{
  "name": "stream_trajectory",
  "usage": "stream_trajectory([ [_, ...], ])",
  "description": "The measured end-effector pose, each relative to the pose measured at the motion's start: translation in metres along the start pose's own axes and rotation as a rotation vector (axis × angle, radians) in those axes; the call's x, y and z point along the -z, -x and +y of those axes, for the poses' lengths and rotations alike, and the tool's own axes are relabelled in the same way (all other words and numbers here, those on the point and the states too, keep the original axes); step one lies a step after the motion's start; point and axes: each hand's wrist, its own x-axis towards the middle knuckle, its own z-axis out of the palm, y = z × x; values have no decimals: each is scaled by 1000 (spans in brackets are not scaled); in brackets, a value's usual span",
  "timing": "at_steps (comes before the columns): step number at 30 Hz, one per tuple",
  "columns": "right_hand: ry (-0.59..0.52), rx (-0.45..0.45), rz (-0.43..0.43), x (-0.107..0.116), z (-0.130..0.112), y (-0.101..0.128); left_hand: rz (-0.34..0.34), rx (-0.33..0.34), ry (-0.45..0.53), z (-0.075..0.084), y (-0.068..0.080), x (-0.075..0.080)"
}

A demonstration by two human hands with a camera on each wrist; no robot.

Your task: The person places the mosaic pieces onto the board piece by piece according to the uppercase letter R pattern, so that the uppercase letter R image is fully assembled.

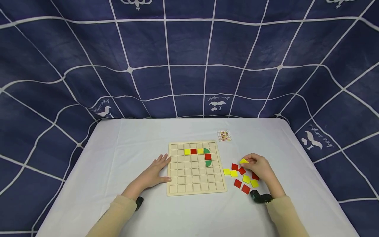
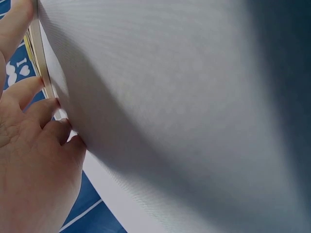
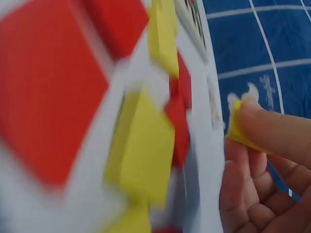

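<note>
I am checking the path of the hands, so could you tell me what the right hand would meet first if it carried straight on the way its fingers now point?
The right hand, pinching a yellow tile, points left; it would probably first meet the wooden grid board.

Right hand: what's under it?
The right hand pinches a yellow tile above loose red and yellow tiles on the table. A red tile shows partly; anything beneath the palm is hidden.
</note>
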Motion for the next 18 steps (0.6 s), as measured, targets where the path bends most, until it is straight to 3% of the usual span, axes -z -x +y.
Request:
stream_trajectory([
  [10,-276,36,-78,-44,-39,-11,2,10,-8,1,0,0],
  [18,-326,125,-121,-77,-68,-11,7,8,1,3,0,1],
])
